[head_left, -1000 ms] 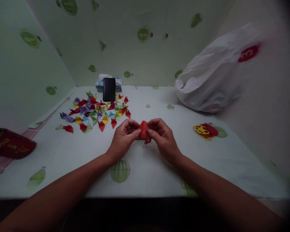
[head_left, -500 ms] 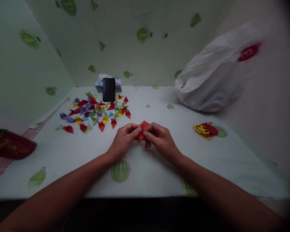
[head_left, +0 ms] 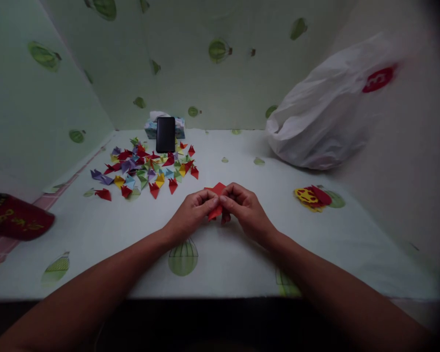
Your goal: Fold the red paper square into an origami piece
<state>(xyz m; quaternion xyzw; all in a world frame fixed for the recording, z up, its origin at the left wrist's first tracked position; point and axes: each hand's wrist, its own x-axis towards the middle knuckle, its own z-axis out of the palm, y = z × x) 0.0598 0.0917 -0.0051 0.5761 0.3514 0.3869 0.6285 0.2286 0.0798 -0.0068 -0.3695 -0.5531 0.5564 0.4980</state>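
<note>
A small piece of folded red paper (head_left: 215,212) is pinched between my two hands, just above the middle of the table. My left hand (head_left: 197,209) grips its left side, thumb on the near face. From the right, my right hand (head_left: 243,205) pinches it too, the two thumb tips almost meeting. Parts of the paper stick out above and below the thumbs; the fingers cover the rest. Beyond my left hand lies a spread of origami cranes (head_left: 143,168) in red, yellow, purple, green and blue.
A black phone (head_left: 165,135) leans on a tissue box (head_left: 151,130) behind the cranes. At the left lies a dark red can (head_left: 20,218). Yellow and red cut-outs (head_left: 311,198) rest at the right, before a white plastic bag (head_left: 315,117). The table (head_left: 227,264) has a balloon-print cover.
Both thumbs have shifted on the red paper and now nearly touch at its middle. The paper has turned slightly, showing a different outline. Things on the table stay in place.
</note>
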